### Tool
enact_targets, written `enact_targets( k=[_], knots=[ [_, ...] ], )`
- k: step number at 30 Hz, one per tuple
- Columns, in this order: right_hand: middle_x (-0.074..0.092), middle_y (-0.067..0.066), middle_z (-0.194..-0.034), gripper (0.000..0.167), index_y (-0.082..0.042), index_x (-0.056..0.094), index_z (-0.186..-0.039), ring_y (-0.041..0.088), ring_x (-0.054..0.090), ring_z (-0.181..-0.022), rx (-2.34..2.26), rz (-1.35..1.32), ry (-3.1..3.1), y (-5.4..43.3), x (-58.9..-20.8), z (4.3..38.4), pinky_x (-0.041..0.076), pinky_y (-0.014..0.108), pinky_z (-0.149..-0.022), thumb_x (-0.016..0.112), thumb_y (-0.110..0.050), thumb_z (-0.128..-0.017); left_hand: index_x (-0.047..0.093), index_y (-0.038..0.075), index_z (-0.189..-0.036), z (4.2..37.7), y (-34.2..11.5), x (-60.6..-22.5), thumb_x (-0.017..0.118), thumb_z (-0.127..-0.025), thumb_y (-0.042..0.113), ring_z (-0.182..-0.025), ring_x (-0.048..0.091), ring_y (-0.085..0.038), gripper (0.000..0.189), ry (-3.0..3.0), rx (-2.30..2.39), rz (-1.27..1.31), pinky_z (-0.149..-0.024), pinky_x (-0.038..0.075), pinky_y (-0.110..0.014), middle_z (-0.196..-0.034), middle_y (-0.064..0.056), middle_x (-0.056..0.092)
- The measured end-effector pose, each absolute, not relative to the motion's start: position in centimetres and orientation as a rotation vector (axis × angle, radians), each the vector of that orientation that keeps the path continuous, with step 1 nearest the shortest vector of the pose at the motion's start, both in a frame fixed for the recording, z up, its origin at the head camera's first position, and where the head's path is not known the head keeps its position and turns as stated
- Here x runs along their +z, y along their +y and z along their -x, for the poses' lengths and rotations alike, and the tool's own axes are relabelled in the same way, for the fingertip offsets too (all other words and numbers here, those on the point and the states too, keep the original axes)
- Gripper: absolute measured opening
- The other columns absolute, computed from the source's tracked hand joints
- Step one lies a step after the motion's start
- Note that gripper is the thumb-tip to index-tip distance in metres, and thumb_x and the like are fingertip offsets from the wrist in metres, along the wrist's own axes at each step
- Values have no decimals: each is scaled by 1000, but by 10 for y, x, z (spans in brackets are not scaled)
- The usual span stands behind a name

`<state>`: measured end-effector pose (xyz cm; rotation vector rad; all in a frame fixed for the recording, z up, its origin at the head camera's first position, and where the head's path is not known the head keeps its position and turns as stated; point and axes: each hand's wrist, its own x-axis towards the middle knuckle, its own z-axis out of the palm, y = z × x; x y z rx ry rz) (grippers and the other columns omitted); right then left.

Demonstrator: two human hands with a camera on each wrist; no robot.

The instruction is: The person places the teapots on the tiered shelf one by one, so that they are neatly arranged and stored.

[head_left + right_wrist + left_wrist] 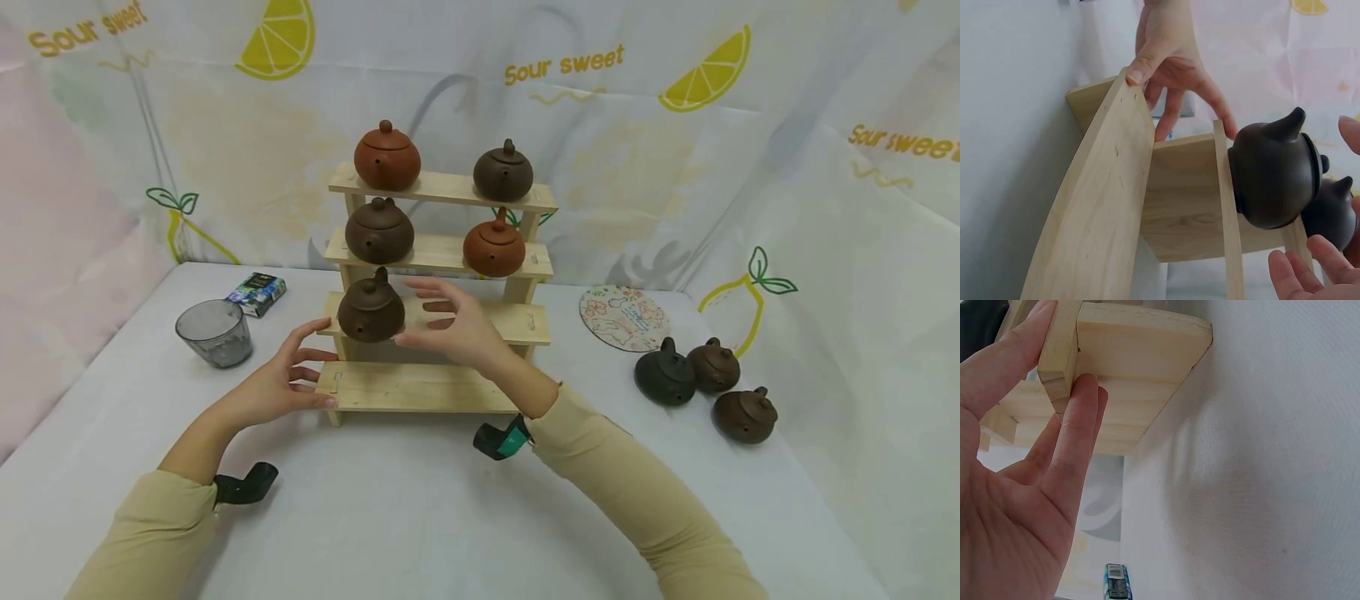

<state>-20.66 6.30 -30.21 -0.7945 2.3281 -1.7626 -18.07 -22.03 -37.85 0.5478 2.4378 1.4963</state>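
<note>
A dark brown teapot sits on the left of the second-lowest board of a four-tier wooden stand. Beside it, on its right, my right hand is spread with thumb and fingers apart. In the right wrist view, fingertips show a little apart from the teapot's body. My left hand holds the stand's left end. Its thumb rests on the lowest board's front edge, other fingers lie along the end, and the index fingertip reaches the board under the teapot.
Above stand red-brown teapots and dark ones. Right on the table are dark teapots and a round patterned mat. A glass cup and small box stand left.
</note>
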Motion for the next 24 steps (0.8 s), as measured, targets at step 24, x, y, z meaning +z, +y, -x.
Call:
enact_targets(
  k=[24],
  knots=[
    [48,20,-129,58,-2,50,-129,33,45,-119,-1958,677,2320,125,-307,179,43,39,-91,74,1,-76,1,25,-148,182,-221,-380,79,-74,11,-100,53,-36,108,2418,1513,-564,-76,48,-28,-132,-30,38]
  ],
)
